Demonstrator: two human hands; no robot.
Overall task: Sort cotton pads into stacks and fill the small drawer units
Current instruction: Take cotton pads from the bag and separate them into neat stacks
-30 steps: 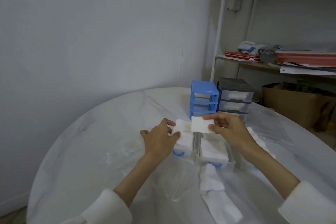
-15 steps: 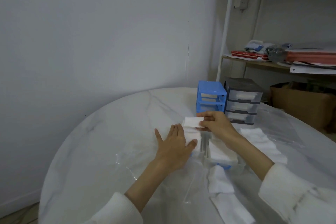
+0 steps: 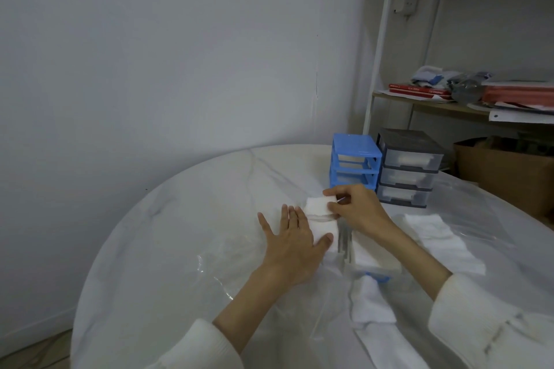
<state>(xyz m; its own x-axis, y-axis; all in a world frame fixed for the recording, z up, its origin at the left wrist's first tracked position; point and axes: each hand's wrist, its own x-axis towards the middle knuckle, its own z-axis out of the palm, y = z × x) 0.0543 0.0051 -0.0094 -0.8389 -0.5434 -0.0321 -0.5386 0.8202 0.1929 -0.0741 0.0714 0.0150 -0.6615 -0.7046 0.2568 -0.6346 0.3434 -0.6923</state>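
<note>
1. Left hand [image 3: 295, 244] lies flat, fingers straight and spread, palm down on a stack of white cotton pads [image 3: 325, 229] sitting in a clear drawer on the desk [image 3: 186, 219].
2. Right hand [image 3: 356, 208] is just behind it, thumb and fingers pinching a single cotton pad [image 3: 317, 207] at its right edge, holding it over the far end of that same stack.
3. Right beside that stack, under the right forearm, a second clear drawer [image 3: 374, 257] holds another pile of white pads; a blue handle peeks out at its near end.
4. At the back of the desk stands a blue drawer unit [image 3: 355, 163], its slots open at the front.
5. Touching its right side is a grey drawer unit [image 3: 409, 168], three clear drawers in place, white pads visible inside them.
6. More loose pads [image 3: 440, 237] lie spread out to the right of the right arm, on the clear plastic sheet [image 3: 180, 278] covering the desk.
7. Another heap of white pads [image 3: 371, 302] sits at the near edge, between the two white sleeves.
8. Off to the right, a shelf [image 3: 419, 99] carries red books and papers, with a cardboard box [image 3: 506, 174] below it.
</note>
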